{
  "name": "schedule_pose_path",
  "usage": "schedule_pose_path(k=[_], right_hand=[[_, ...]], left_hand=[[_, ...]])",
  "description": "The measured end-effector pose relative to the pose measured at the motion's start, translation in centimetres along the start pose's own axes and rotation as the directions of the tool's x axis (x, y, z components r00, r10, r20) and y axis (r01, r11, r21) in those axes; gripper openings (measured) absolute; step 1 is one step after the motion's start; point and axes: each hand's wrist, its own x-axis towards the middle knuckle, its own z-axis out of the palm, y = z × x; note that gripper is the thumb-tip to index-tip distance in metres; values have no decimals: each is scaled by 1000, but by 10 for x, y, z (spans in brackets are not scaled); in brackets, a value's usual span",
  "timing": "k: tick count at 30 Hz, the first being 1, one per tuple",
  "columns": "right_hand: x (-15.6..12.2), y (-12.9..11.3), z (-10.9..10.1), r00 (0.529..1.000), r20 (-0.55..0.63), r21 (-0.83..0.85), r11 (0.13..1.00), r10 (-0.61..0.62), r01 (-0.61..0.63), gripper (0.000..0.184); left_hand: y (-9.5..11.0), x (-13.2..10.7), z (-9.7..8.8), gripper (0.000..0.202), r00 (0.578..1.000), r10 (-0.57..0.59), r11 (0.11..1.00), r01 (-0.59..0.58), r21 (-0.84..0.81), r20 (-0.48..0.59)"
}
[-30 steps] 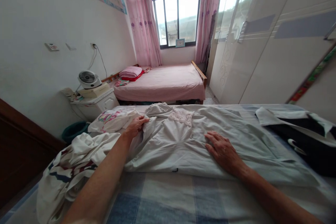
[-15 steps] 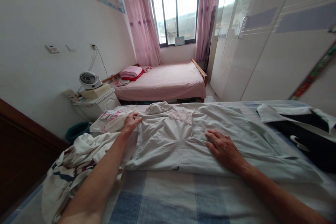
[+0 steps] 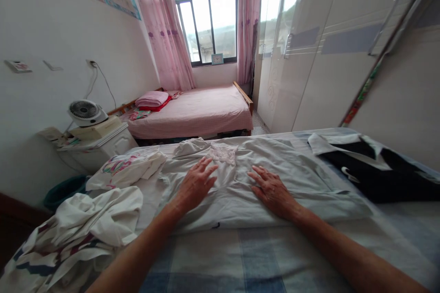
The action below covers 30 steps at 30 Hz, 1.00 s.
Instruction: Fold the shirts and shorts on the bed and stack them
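A pale grey-white garment (image 3: 302,174) with a lace patch near its collar lies spread across a bed with a blue checked sheet (image 3: 220,261). My left hand (image 3: 195,183) lies flat on the garment, fingers spread, just left of the lace patch. My right hand (image 3: 271,187) also rests flat on the cloth, fingers apart, a little to the right. Neither hand holds anything.
A crumpled striped white cloth (image 3: 79,229) lies at the bed's left. A floral white garment (image 3: 127,167) lies beyond it. A black and white garment (image 3: 374,169) lies at the right. A nightstand with a fan (image 3: 84,112), a pink bed (image 3: 195,112) and a wardrobe (image 3: 343,55) stand around.
My left hand let go of the garment's left edge and moved right onto its middle, now flat. My right hand shifted slightly left. The view swung to the right.
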Motion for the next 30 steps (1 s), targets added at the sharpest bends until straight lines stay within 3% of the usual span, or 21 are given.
schedule_pose_path(k=[2,5,7,9,10,12,14,16,20,25,30], right_hand=[[-3,-4,-1,999,44,-2,1000,-3,3,44],[-3,-1,-7,995,97,35,999,-2,-1,45],[5,14,-16,995,98,97,995,29,-39,42],[21,44,-30,985,33,119,977,172,-174,41],[32,62,-37,959,-26,100,955,282,-278,40],[54,102,-50,852,-106,-9,856,513,-517,37],[76,138,-57,781,-118,-67,780,613,-622,38],[92,165,-59,747,-109,-109,739,656,-665,39],[111,192,-52,781,-39,-154,769,623,-621,40],[121,197,-41,850,55,-179,842,524,-508,26],[129,198,-51,853,-30,-226,828,521,-513,21]], left_hand=[[15,-8,15,41,998,28,1000,-29,11,61],[16,-19,33,47,989,-45,999,43,12,142],[11,-22,39,48,984,-70,998,70,8,162],[8,-22,40,48,984,-77,997,76,11,161],[8,-21,40,49,984,-79,997,78,13,158],[9,-20,39,49,986,-81,997,81,12,148],[10,-21,40,49,987,-84,996,84,3,134],[11,-22,41,48,989,-85,996,87,-10,117],[11,-24,43,47,993,-84,995,87,-40,83],[11,-24,44,47,995,-82,994,86,-62,57],[12,-24,44,47,992,-99,993,104,-64,75]])
